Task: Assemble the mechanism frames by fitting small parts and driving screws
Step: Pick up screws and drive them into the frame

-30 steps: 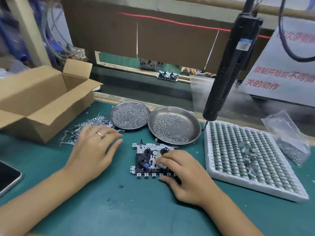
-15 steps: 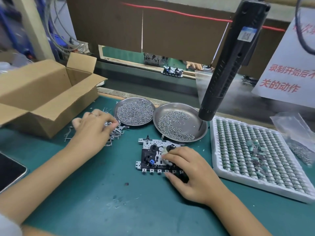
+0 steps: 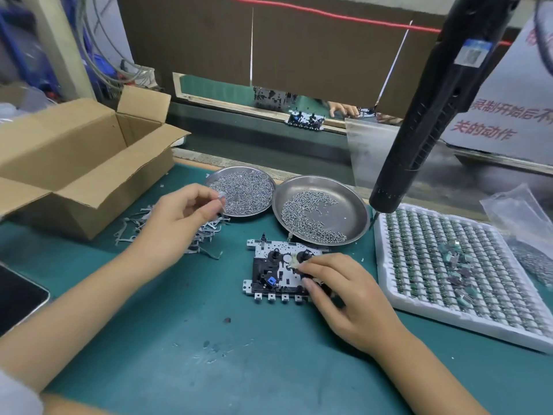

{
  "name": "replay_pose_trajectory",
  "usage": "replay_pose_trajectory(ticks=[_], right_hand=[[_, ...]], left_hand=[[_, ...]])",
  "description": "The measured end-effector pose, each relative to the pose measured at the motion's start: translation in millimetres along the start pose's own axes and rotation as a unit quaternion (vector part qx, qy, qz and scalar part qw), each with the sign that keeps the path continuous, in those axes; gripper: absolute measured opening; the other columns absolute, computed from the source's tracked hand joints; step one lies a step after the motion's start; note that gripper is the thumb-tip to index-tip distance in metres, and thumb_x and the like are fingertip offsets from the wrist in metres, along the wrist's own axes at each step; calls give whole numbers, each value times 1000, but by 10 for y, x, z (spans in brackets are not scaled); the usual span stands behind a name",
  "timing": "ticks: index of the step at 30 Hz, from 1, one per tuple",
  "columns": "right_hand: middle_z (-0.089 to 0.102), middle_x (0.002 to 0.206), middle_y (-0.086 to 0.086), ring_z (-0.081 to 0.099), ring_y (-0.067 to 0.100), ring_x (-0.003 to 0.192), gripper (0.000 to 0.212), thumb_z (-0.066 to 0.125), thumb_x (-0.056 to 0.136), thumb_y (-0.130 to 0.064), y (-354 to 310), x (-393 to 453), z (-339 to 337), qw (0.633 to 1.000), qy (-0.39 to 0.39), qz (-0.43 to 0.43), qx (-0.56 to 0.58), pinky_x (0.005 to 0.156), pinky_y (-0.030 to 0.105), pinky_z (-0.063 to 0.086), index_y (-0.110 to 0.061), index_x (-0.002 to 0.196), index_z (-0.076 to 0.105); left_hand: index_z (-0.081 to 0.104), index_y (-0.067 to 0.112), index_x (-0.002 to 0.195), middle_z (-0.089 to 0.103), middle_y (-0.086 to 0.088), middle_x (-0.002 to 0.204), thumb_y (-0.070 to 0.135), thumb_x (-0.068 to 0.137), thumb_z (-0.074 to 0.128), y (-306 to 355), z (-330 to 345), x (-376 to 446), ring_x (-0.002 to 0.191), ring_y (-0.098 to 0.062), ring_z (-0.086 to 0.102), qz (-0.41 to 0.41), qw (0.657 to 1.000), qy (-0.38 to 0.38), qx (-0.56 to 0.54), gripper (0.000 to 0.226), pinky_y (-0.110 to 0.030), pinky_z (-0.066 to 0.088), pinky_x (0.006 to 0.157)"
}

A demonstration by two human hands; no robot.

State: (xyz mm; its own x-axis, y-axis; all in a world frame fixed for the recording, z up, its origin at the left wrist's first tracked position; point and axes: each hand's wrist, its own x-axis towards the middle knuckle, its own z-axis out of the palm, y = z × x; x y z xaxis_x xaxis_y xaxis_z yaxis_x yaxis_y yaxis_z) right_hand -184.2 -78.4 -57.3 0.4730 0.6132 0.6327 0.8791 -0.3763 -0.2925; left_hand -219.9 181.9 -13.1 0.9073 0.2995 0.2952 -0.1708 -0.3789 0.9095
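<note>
Our right hand point(image 3: 347, 292) pinches a small part on the mechanism frame point(image 3: 278, 272) lying mid-table point(image 3: 179, 339); our left hand point(image 3: 182, 214) pinches a metal clip point(image 3: 222, 196) above the clip pile point(image 3: 206, 232).

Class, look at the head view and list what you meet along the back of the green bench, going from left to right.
Cardboard box → left dish of screws → right dish of screws → tip of the hanging screwdriver → white tray of small parts → clear plastic bag.
</note>
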Motion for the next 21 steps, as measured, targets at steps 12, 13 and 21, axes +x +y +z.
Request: replay_pose_trajectory(ticks=[12, 13, 21], right_hand=[[73, 93, -7, 67, 7, 83, 14, 64, 87, -15, -203, 161, -28, 890, 55, 232, 389, 76, 16, 49, -24, 95, 73], [73, 92, -8, 67, 6, 84, 16, 65, 86, -13, -178, 159, -32, 897, 64, 235, 369, 77, 17, 49, -25, 92, 73], [63, 84, -12, 61, 14, 80, 15, 64, 84, -9, -36, 79, 42, 975, 67, 160, 140, 77, 22, 47, -7, 96, 74]], left_hand=[[69, 29, 83, 53, 19, 90, 17, 82, 61, 14, 693, -278, 84, -3, 50, 117, 976, -171, -63, 14, -18, 38, 81], [69, 30, 87, 54, 20, 92, 19, 82, 61, -1, 685, -284, 85, -4, 52, 115, 976, -175, -56, 15, -22, 40, 82], [74, 36, 82, 60, 16, 94, 48, 76, 67, 8, 612, -309, 92, -7, 58, 124, 980, -145, 56, 15, -53, 36, 95]])
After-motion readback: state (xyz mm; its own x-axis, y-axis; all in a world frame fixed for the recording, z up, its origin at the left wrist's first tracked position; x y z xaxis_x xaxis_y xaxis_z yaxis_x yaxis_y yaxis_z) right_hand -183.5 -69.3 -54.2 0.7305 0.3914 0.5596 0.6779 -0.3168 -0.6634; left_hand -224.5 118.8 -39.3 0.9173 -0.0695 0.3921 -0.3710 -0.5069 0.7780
